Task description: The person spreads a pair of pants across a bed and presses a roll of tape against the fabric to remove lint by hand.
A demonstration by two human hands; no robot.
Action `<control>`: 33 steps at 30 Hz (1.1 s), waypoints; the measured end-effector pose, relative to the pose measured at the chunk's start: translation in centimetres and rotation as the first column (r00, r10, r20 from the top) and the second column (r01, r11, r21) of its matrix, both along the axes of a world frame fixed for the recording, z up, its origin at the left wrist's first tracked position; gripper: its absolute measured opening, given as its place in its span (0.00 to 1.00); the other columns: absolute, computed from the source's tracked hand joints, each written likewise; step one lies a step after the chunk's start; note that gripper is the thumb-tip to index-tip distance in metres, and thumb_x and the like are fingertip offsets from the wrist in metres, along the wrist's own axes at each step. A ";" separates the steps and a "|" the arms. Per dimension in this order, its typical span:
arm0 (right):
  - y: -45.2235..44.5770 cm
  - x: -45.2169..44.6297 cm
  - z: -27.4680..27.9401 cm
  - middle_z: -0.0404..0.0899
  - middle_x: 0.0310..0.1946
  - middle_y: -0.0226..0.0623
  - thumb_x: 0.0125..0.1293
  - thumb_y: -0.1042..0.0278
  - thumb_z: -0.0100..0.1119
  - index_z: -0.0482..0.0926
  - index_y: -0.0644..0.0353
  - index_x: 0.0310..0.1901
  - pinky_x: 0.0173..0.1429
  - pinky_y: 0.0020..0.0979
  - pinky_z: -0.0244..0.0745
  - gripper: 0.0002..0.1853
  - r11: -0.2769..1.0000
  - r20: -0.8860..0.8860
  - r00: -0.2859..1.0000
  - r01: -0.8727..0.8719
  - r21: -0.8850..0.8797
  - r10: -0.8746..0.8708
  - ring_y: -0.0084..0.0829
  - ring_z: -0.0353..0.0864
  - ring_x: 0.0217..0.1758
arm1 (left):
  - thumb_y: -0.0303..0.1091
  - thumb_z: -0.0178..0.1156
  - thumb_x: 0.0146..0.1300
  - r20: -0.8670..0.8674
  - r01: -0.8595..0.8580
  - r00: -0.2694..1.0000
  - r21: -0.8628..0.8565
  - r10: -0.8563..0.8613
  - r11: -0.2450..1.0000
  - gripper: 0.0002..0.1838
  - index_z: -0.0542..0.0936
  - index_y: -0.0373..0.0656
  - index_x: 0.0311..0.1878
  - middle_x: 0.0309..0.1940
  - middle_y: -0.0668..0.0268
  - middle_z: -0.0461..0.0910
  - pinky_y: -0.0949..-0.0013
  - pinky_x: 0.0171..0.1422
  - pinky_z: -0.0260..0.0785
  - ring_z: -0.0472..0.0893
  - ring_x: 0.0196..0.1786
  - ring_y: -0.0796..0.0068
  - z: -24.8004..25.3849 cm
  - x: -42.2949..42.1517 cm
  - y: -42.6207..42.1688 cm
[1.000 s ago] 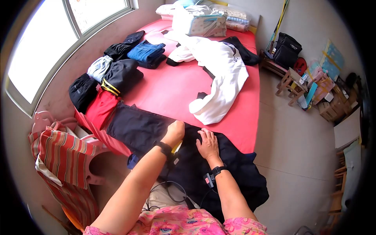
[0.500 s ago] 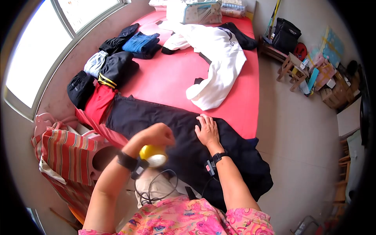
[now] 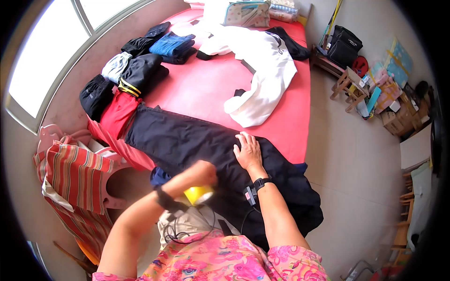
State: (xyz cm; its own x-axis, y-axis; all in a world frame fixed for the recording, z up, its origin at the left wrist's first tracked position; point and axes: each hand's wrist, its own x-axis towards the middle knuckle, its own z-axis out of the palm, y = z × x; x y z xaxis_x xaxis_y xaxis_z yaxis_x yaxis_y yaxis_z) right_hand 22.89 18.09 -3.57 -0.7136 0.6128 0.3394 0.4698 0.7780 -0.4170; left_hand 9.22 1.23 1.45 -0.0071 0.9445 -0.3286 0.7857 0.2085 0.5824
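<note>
Black trousers [image 3: 187, 126] lie stretched along the near edge of the bed, with one end hanging over toward my lap. My right hand [image 3: 248, 152] rests flat on them, fingers extended. My left hand [image 3: 201, 174], blurred by motion, is curled closed above the cloth. Below its fist shows a yellow object [image 3: 198, 194] with a pale end; it seems held, but its kind is unclear. A bit of dark blue cloth [image 3: 160, 177] shows beside my left wrist.
A white garment [image 3: 265, 79] lies on the pink bedsheet [image 3: 197, 91]. Folded jeans [image 3: 172, 44], red cloth [image 3: 117, 112] and dark clothes line the window side. A striped cloth [image 3: 77, 175] drapes over a pink chair at left. A wooden stool [image 3: 350, 89] and boxes stand at right.
My left hand and the yellow object have moved right and slightly down, toward my right arm. Dark blue cloth shows near my left wrist. My right hand stays on the trousers.
</note>
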 end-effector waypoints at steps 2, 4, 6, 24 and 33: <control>0.0 -0.1 0.0 0.70 0.56 0.36 0.58 0.61 0.58 0.71 0.52 0.52 0.63 0.40 0.63 0.20 1.000 -0.001 1.000 0.003 -0.006 -0.003 0.38 0.67 0.61 | 0.29 0.66 0.51 0.143 -0.234 0.959 -0.078 0.243 0.969 0.04 0.81 0.40 0.28 0.21 0.67 0.81 0.73 0.30 0.74 0.81 0.24 0.78 1.6 -4.2 -2.6; -0.1 -0.1 0.0 0.70 0.56 0.35 0.58 0.61 0.58 0.72 0.52 0.52 0.63 0.41 0.63 0.20 1.000 -0.005 1.000 0.012 -0.004 -0.012 0.39 0.68 0.61 | 0.28 0.67 0.52 0.162 -0.376 0.914 -0.014 0.373 0.926 0.06 0.80 0.37 0.27 0.21 0.65 0.80 0.73 0.29 0.73 0.79 0.23 0.79 2.9 -8.4 -5.8; -0.1 -0.1 0.1 0.70 0.56 0.35 0.57 0.61 0.59 0.72 0.52 0.52 0.62 0.41 0.64 0.20 1.000 -0.016 1.000 0.008 0.012 -0.008 0.39 0.68 0.60 | 0.27 0.66 0.51 0.163 -0.512 0.845 -0.027 0.509 0.858 0.06 0.80 0.35 0.27 0.21 0.65 0.80 0.75 0.28 0.72 0.79 0.23 0.79 4.0 -12.0 -9.1; -0.6 -0.3 1.1 0.69 0.57 0.37 0.58 0.64 0.58 0.71 0.53 0.52 0.61 0.41 0.64 0.19 0.999 0.108 0.994 0.005 0.041 -0.010 0.41 0.67 0.61 | 0.30 0.64 0.51 0.035 -0.711 0.675 0.300 0.737 0.636 0.07 0.81 0.35 0.28 0.21 0.54 0.81 0.65 0.32 0.75 0.83 0.25 0.64 -4.5 -16.1 -9.5; -0.5 -0.1 1.0 0.69 0.57 0.37 0.59 0.64 0.57 0.71 0.53 0.53 0.61 0.41 0.63 0.19 0.998 0.108 0.994 -0.009 0.057 0.003 0.41 0.67 0.60 | 0.27 0.64 0.49 0.049 -0.862 0.493 0.161 0.869 0.480 0.05 0.81 0.35 0.25 0.21 0.57 0.82 0.66 0.32 0.75 0.83 0.25 0.70 -1.7 -18.9 -13.2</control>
State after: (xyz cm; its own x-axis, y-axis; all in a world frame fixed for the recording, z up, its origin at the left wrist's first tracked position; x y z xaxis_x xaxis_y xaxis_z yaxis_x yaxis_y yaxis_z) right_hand 22.74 17.64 -2.59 -0.7514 0.5903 0.2948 0.5050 0.8020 -0.3189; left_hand -9.64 -11.95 -0.29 -0.8562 0.4872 -0.1719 0.2752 0.7117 0.6464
